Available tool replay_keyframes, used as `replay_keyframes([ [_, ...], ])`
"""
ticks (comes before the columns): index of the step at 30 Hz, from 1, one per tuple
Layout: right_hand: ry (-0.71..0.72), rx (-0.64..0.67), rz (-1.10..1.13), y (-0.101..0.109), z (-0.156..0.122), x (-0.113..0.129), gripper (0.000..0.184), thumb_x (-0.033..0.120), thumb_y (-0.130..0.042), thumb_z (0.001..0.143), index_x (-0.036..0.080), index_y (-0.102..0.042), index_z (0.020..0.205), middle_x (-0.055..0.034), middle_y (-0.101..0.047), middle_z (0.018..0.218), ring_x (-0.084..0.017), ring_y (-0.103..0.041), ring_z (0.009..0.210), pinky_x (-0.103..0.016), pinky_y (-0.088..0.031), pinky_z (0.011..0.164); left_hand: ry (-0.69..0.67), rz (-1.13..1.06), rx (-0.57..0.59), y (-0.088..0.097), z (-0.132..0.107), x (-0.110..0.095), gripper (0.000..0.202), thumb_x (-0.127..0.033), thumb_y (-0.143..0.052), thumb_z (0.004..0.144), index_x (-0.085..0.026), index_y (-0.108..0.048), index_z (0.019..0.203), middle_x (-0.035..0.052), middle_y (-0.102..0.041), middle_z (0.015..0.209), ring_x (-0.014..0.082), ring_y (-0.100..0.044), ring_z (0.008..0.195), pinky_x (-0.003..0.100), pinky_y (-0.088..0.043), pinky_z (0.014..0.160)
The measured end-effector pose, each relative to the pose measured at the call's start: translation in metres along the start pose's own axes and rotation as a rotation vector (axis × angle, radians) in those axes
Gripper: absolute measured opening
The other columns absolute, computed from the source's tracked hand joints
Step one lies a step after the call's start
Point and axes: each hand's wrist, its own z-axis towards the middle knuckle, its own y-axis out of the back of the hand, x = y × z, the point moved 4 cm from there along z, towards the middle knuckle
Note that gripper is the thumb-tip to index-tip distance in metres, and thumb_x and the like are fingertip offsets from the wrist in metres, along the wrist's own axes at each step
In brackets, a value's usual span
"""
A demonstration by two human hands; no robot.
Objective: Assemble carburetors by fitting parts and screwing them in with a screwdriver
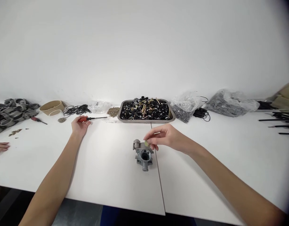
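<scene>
**Small yellowish piece (146, 143) poised at a metal casting (144, 164), with a screwdriver (89, 119) in the opposite hand**

The right hand (162, 136) pinches the piece between thumb and fingertips. The casting sits on the white tabletop (107, 169) at and just below these fingertips, its dark bore uncovered; whether piece and casting touch cannot be told. The left hand (80, 128), farther out and to the left, grasps the screwdriver by its red handle, the shaft pointing rightward. Beyond and between the hands stands a metal tray (146, 121) heaped with black and brass-coloured parts (145, 110). A brass-coloured pile (113, 112) lies just past the screwdriver's tip. A co-worker's hand (0, 148) rests well to the left of the left hand.

Likely faults: the piece is small and lightly pinched, so a slackened right grip could drop it into the bore or onto the seam (160, 185) running beneath the right fingers. Neither hand appears to brace the casting; an uneven push from the right could tip or slide it. A careless rightward sweep of the left hand could scatter the brass-coloured pile.
</scene>
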Motion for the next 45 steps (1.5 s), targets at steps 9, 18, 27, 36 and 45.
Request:
replay_keyframes([
  [9, 0.079, -0.118, -0.074, -0.008, -0.005, -0.019, 0.021, 0.032, -0.069, 0.082, 0.021, -0.075, 0.098, -0.0049, -0.068, 0.086, -0.016, -0.061, 0.073, -0.032, -0.051, 0.07, -0.009, 0.007, 0.003, -0.001, 0.001, 0.001, 0.006, -0.019, -0.057, 0.065, -0.014, -0.055, 0.067, 0.0084, -0.06, 0.071, 0.0134, -0.053, 0.055, 0.027, -0.049, 0.048],
  [18, 0.053, -0.124, -0.014, -0.009, -0.005, -0.024, 0.015, 0.031, -0.075, 0.078, 0.018, -0.069, 0.083, -0.0043, -0.069, 0.08, -0.016, -0.063, 0.073, -0.03, -0.052, 0.069, -0.003, 0.023, -0.006, -0.003, 0.001, 0.001, 0.008, -0.021, -0.059, 0.068, -0.014, -0.055, 0.067, 0.008, -0.059, 0.071, 0.0144, -0.056, 0.059, 0.026, -0.05, 0.048],
  [27, 0.039, -0.176, -0.036, 0.001, 0.006, -0.049, 0.02, 0.034, -0.072, 0.08, 0.018, -0.073, 0.092, -0.0054, -0.071, 0.086, -0.019, -0.067, 0.082, -0.032, -0.052, 0.074, -0.006, 0.008, -0.007, -0.004, -0.001, 0.0, 0.006, -0.019, -0.056, 0.07, -0.013, -0.055, 0.068, 0.0088, -0.06, 0.072, 0.0143, -0.057, 0.06, 0.025, -0.049, 0.048],
  [36, -0.021, -0.416, -0.161, 0.03, 0.022, -0.085, 0.02, 0.031, -0.068, 0.076, 0.016, -0.07, 0.09, -0.0081, -0.072, 0.091, -0.021, -0.067, 0.087, -0.035, -0.052, 0.083, 0.013, -0.046, 0.009, -0.01, -0.009, -0.006, 0.007, -0.021, -0.056, 0.07, -0.015, -0.053, 0.067, 0.008, -0.06, 0.071, 0.0125, -0.053, 0.054, 0.025, -0.046, 0.046],
  [45, 0.032, -0.493, -0.339, 0.032, 0.023, -0.091, 0.015, 0.026, -0.063, 0.078, 0.017, -0.07, 0.088, -0.0061, -0.067, 0.092, -0.018, -0.061, 0.079, -0.034, -0.049, 0.079, 0.141, 0.034, 0.346, -0.077, -0.062, -0.002, 0.013, -0.023, -0.057, 0.073, -0.014, -0.056, 0.065, 0.007, -0.061, 0.07, 0.0123, -0.051, 0.048, 0.027, -0.044, 0.044],
])
